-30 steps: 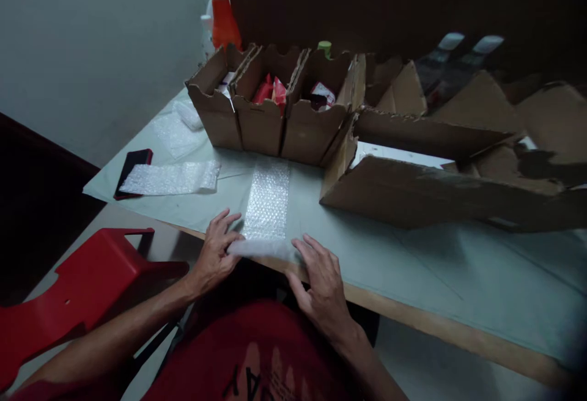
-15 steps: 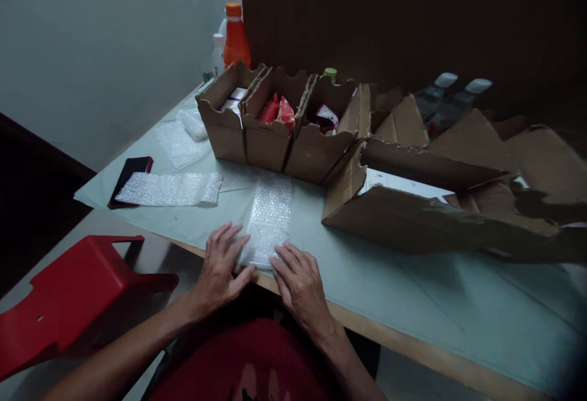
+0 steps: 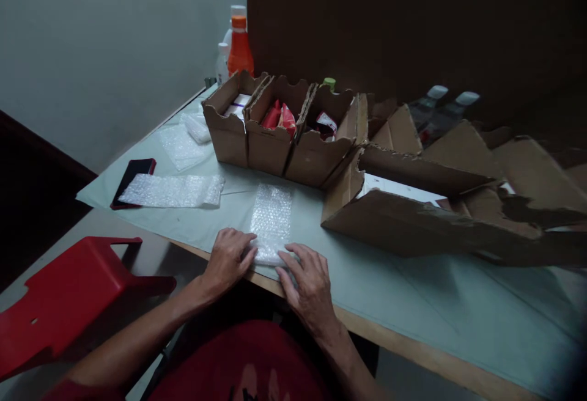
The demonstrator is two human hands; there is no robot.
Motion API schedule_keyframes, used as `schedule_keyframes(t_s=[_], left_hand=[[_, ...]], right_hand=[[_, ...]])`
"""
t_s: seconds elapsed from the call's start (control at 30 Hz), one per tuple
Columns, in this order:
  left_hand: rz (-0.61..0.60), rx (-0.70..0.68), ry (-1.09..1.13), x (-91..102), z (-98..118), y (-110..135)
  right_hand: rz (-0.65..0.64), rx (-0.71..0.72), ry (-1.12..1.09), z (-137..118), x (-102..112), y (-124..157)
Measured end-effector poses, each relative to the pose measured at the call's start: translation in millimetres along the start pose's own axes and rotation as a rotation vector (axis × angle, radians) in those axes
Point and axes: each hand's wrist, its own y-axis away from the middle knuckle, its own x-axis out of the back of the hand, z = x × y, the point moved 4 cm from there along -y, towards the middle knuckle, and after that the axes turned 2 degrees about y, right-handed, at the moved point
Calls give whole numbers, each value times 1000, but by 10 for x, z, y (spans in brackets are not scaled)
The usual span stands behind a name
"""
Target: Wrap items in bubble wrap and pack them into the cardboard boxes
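A strip of clear bubble wrap lies lengthwise at the table's front edge, its near end folded over into a thicker, flat part. My left hand has its fingers curled, with thumb and fingertips closed on the left side of that fold. At the right corner, my right hand holds the fold between thumb and fingers. Whether anything lies inside the fold I cannot tell. To the left, a second bubble wrap strip partly covers a dark phone with a red edge.
Cardboard bins with small packets line the back of the table; a longer carton stands at right. An orange bottle is behind them. More bubble wrap lies back left. A red plastic stool stands at lower left.
My left hand's fingers have curled in from lying spread, and my right thumb has come to the fold's corner. The folded end sits slightly farther from the table edge. The view has tilted slightly.
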Motion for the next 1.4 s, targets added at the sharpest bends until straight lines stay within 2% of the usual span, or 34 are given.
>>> schedule_keyframes(t_s=[0.13,0.27,0.37,0.53,0.67,0.77,0.87,1.0,1.1,1.23,1.3,1.4], left_hand=[[50,-51,-11,45,38,39],[-27,-154,144,156,117,176],[-58,-104,220,173,103,191],[-7,-14,119,-4,-18,-62],[21,4,31,-87,-52,-222],[15,-82,113,-2,41,-147],[-69,-123,245,91,137,2],[-110,-54,269,38,131,6],[-44,-14,174,-115,62,-201],[55,70,129,-203,16,-440],[123,150,226,-132,29,-408],[178,434,559,-24,30,-168]], right_hand=[[-113,58,11,-19,-84,-15],[-93,-2,-107,11,-51,-1],[-108,-67,-193,30,5,31],[-5,-78,-33,27,71,20],[-112,-19,37,10,-39,-32],[-101,-42,-18,42,-38,-55],[-110,-80,-134,60,28,-17],[-106,-88,-106,10,117,82],[-72,-65,56,-42,102,92],[-148,-44,114,15,-62,-28],[-132,-79,72,119,-114,-107],[-51,-162,-25,258,-120,-175]])
